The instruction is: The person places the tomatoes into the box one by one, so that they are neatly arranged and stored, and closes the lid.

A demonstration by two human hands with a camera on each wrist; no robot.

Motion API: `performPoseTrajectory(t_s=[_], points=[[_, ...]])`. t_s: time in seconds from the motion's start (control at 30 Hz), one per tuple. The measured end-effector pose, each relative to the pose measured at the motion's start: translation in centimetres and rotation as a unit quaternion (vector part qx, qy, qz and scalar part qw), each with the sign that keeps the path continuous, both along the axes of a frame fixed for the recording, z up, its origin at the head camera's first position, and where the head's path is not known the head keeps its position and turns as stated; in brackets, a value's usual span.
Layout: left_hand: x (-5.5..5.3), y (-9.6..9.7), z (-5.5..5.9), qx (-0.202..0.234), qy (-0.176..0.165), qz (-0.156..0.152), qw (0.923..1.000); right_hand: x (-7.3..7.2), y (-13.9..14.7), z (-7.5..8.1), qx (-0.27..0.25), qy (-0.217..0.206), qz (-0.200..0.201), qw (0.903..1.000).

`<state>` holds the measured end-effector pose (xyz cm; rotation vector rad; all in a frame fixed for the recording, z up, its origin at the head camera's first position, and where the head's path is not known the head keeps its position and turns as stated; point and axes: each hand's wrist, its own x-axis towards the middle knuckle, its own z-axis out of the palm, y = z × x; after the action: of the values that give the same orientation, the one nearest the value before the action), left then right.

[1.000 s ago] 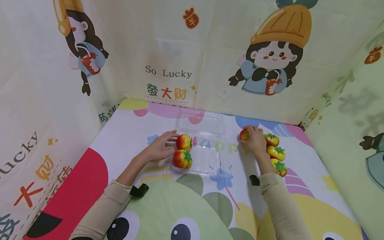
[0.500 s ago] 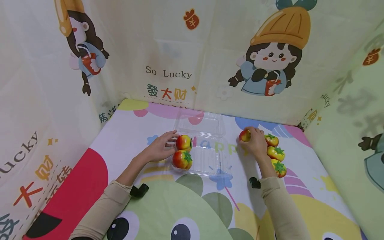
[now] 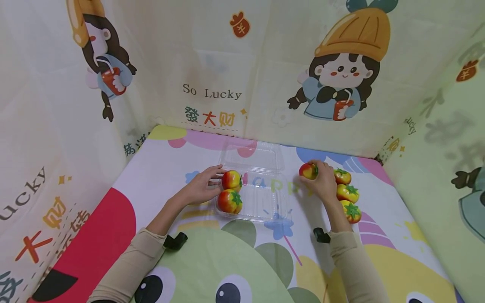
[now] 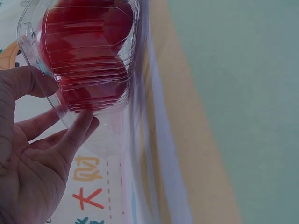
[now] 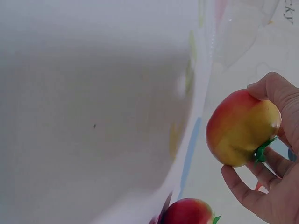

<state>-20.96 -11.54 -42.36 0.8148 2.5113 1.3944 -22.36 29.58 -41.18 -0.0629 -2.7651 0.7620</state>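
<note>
My right hand point(image 3: 323, 179) holds a glossy red-and-yellow tomato point(image 3: 308, 171) with a green leafy top, between thumb and fingertips; the right wrist view shows this tomato point(image 5: 243, 128) raised off the surface. Left of it lies a clear plastic clamshell box point(image 3: 261, 198), its lid point(image 3: 251, 155) folded back. Two more tomatoes, a far one point(image 3: 231, 180) and a near one point(image 3: 229, 201), sit along the box's left side. Extended fingers of my left hand point(image 3: 202, 185) touch the box's left edge. In the left wrist view, its thumb and fingertips meet the ribbed plastic wall point(image 4: 93, 86).
Three tomatoes stand in a row right of my right hand: a far one point(image 3: 342, 176), a middle one point(image 3: 347, 192) and a near one point(image 3: 351, 211). A printed cloth point(image 3: 212, 261) covers the table, with patterned curtains point(image 3: 265, 75) rising behind and at both sides.
My right hand has lifted the tomato slightly and shifted it a little to the left, so more of the tomato shows. My left hand and the box stay where they were.
</note>
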Motion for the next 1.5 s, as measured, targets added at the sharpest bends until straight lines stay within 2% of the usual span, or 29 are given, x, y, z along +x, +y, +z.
performPoseTrajectory(t_s=[0.3, 0.67, 1.1, 1.37, 1.5], points=[[-0.1, 0.0, -0.1, 0.003, 0.0, -0.002, 1.0, 0.9, -1.0, 0.6, -0.033, 0.018, 0.005, 0.9993], [-0.1, 0.1, -0.1, 0.006, -0.002, -0.002, 1.0, 1.8, -2.2, 1.2, -0.058, 0.021, 0.01, 0.998], [-0.2, 0.0, -0.3, 0.005, 0.006, -0.006, 0.9999, 2.8, -3.4, 2.1, -0.083, 0.061, 0.032, 0.9942], [-0.2, 0.0, -0.4, 0.007, 0.009, -0.006, 0.9999, 3.2, -4.3, 2.3, -0.088, 0.097, 0.061, 0.9895], [-0.3, 0.0, -0.5, 0.01, 0.01, -0.009, 0.9999, 3.4, -4.8, 2.4, -0.09, 0.099, 0.066, 0.9888]])
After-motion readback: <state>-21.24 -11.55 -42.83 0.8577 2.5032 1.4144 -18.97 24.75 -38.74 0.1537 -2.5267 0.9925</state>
